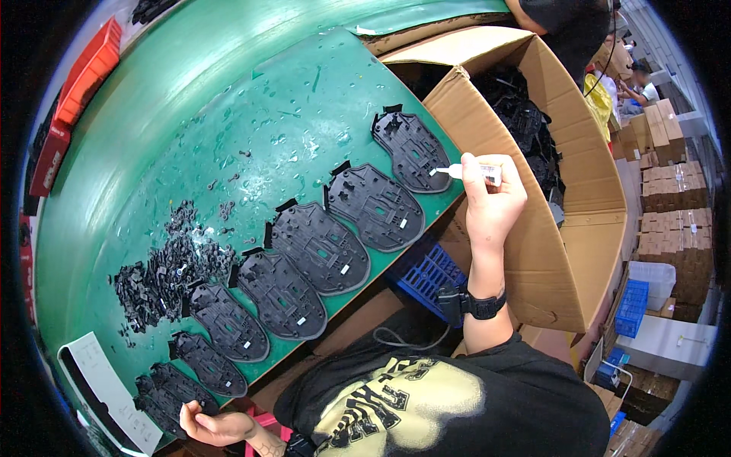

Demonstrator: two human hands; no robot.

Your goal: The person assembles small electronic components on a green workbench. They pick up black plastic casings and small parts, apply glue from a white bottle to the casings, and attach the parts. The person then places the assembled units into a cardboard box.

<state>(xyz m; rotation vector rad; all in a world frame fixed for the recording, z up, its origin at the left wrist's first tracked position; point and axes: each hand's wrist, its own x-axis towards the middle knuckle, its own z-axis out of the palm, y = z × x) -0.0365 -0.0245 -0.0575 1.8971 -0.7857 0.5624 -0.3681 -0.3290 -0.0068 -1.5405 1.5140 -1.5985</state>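
A small white glue bottle [486, 174] with a thin nozzle is gripped in my right hand [491, 202]. The nozzle points left, over the edge of the farthest black plastic shell [411, 152]. Several similar shells, such as this middle one [320, 247], lie in a slanting row along the table's edge, each with a small white patch near its rounded end. My left hand [213, 426] is beside the nearest shells [171, 388], fingers curled in; whatever they may hold is too small to make out. A heap of small black parts [179, 266] sits left of the row.
The green tabletop [266, 114] carries scattered bits. An open cardboard box [586, 228] full of black parts stands right of the table. A white open box [106, 388] lies at lower left, a blue crate [430, 278] below the edge. Another person [563, 30] stands at the far side.
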